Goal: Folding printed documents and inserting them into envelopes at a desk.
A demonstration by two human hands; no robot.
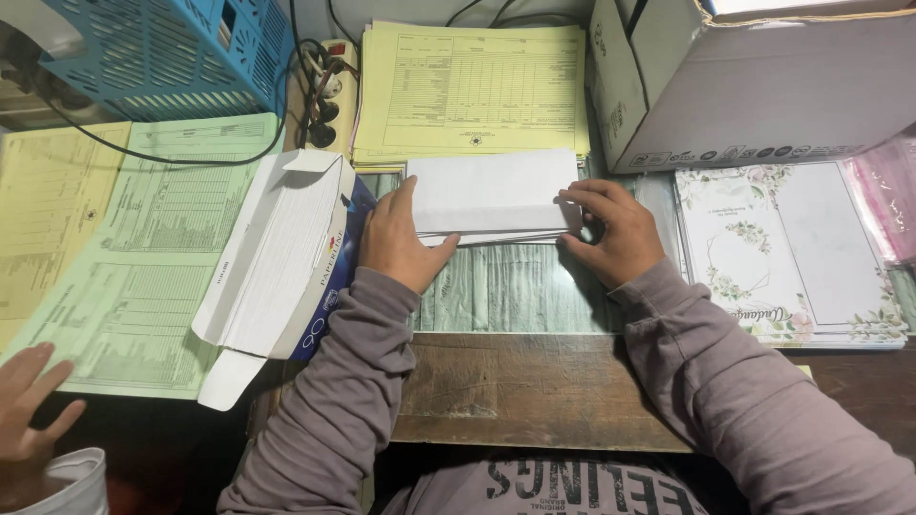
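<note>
Two hands grip one folded white paper stack (491, 195) | left hand (396, 238) pinches its left edge | right hand (611, 229) pinches its right edge | open paper box (277, 257) just left of left hand

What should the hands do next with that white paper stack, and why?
Probably tap or squeeze the white paper stack so its edges line up. The left hand and right hand each press on one end of it, and a few sheets stick out unevenly along the bottom edge.
</note>
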